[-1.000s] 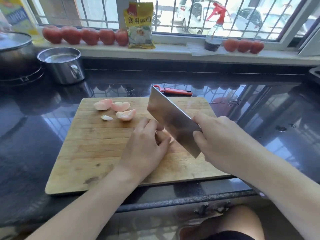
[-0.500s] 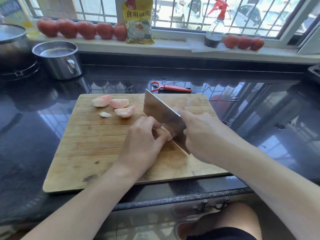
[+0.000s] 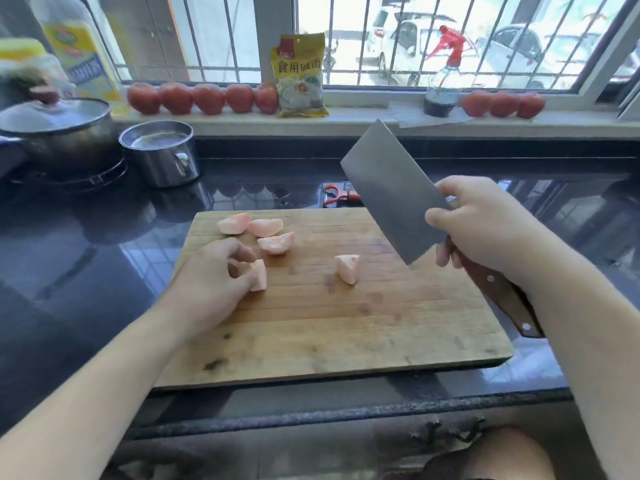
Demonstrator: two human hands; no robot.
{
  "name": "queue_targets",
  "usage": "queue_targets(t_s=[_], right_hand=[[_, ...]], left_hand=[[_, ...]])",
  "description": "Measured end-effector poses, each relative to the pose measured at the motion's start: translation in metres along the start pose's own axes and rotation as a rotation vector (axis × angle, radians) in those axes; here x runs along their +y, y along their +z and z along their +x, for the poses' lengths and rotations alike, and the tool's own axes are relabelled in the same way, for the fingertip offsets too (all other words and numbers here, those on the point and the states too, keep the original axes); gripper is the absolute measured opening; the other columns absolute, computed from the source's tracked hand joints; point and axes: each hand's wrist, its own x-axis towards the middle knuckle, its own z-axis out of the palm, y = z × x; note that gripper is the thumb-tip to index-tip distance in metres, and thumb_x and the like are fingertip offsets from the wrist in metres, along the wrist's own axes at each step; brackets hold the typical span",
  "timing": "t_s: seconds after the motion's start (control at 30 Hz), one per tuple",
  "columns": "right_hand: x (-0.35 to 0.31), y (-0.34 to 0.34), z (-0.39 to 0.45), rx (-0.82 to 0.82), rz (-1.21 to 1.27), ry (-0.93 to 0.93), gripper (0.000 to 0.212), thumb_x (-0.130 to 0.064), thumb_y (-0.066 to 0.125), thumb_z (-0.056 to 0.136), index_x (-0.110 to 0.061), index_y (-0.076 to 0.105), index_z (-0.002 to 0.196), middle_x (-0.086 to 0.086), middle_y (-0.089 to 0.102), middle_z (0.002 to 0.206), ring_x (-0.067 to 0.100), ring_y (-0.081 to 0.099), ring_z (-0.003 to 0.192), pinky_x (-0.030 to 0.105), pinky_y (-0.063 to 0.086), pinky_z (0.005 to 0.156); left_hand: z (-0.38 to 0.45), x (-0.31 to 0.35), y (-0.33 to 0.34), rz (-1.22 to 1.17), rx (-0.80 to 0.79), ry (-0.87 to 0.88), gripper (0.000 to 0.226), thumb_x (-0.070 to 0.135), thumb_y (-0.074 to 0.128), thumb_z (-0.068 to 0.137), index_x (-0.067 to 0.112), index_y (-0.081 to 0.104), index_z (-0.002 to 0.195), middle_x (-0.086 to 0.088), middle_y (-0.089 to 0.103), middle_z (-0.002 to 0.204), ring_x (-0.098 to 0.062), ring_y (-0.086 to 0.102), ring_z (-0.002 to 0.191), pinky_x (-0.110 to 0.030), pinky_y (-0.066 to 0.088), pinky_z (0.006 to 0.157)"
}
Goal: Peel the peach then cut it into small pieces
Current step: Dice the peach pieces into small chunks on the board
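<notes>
The left hand (image 3: 211,278) pinches a peach piece (image 3: 259,274) on the cutting board (image 3: 346,327) while the right hand (image 3: 485,223) grips the raised cleaver (image 3: 391,188).

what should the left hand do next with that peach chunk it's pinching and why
Probably carry the pinched peach piece up to the three pieces at the cutting board's far left. The left hand already grips it, the right hand holds the cleaver raised clear, and one piece lies alone mid-board.

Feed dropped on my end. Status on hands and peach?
Left hand pinching peach piece. Right hand holding cleaver raised. Four more pieces on cutting board. Nothing obstructing.
</notes>
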Motion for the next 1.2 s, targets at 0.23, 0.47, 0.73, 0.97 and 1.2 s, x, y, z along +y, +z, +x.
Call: queue_targets(t_s=[0.23,0.47,0.73,0.97,1.2], right_hand=[[0.02,-0.006,0.002,0.004,0.011,0.035,0.02,-0.008,0.049,0.095,-0.021,0.06,0.106,0.014,0.07,0.057,0.021,0.06,0.04,0.032,0.051,0.054],[0.041,-0.004,-0.016,-0.044,-0.011,0.05,0.021,-0.01,0.048,0.095,-0.028,0.057,0.088,0.012,0.067,0.053,0.021,0.061,0.041,0.031,0.046,0.052],[0.03,0.007,-0.029,-0.037,-0.179,-0.017,0.021,-0.014,0.042,0.095,-0.031,0.052,0.086,0.005,0.066,0.062,0.016,0.061,0.051,0.028,0.042,0.05],[0.014,0.025,-0.057,-0.019,-0.399,-0.094,0.017,-0.022,0.038,0.099,-0.024,0.039,0.083,0.001,0.053,0.075,0.028,0.056,0.074,0.037,0.046,0.059],[0.003,0.034,-0.069,0.018,-0.552,-0.149,0.023,-0.023,0.041,0.102,-0.033,0.024,0.089,-0.005,0.039,0.072,0.026,0.04,0.069,0.025,0.023,0.049]], left_hand=[[-0.003,0.049,0.044,0.114,-0.016,0.367,0.031,0.029,0.074,0.094,0.027,0.067,0.124,0.01,0.061,0.126,-0.014,0.053,0.125,-0.028,0.04,0.1],[0.03,0.08,0.082,0.038,-0.176,0.22,0.015,0.045,0.071,0.095,0.03,0.073,0.099,0.012,0.071,0.098,-0.008,0.062,0.093,-0.031,0.049,0.082],[0.001,0.069,0.096,-0.071,0.026,0.377,0.015,0.038,0.071,0.095,0.031,0.073,0.109,0.015,0.069,0.084,-0.001,0.06,0.078,-0.028,0.049,0.074],[-0.004,0.063,0.108,0.0,0.182,0.495,0.018,0.033,0.072,0.095,0.019,0.069,0.084,0.009,0.063,0.078,-0.014,0.057,0.074,-0.037,0.051,0.069],[-0.003,0.063,0.112,-0.009,0.222,0.523,0.023,0.026,0.075,0.091,0.015,0.063,0.075,0.001,0.06,0.072,-0.023,0.056,0.067,-0.041,0.052,0.062]])
